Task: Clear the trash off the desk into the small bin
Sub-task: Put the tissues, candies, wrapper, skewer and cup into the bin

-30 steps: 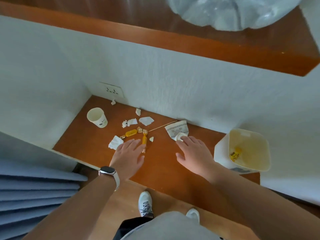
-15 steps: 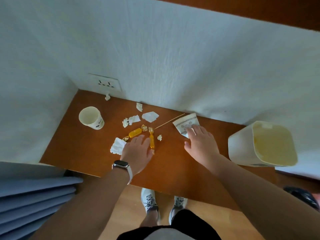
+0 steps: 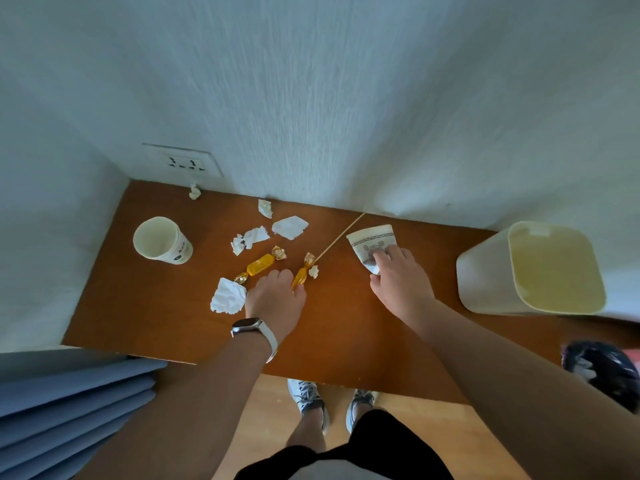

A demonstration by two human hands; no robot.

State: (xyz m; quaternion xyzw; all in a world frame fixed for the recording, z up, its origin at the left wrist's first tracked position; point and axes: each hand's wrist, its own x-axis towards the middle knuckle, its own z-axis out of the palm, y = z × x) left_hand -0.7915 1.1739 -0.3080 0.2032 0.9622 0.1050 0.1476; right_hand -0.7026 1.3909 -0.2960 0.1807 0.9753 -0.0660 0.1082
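Here the left hand (image 3: pixel 275 294) lies knuckles-up on the brown tabletop (image 3: pixel 346 327), its grip curled down over the near end of a yellow candy wrapper (image 3: pixel 302 271); whether the fingers actually pinch it cannot be told. Just left of that grip sits a crumpled white tissue (image 3: pixel 227 296), touching the hand's edge, and beyond it a second yellow candy wrapper (image 3: pixel 259 265) lies slantwise. Farther out from the grip are several torn white paper scraps (image 3: pixel 290 227), a thin wooden stick (image 3: pixel 341 235) running diagonally toward the wall, and, well to the left, an upright white paper cup (image 3: pixel 161 240).

The right hand (image 3: pixel 400 284) rests on a printed paper piece (image 3: pixel 370 242), fingertips (image 3: pixel 379 259) pressed on its near edge, the fingers loosely together rather than spread; a closed pinch cannot be confirmed. Well to the right of this grip stands the small bin (image 3: pixel 485 271), cream-coloured, at the tabletop's far right end, its opening tilted toward the camera. A watch (image 3: pixel 249 325) sits on the left wrist.
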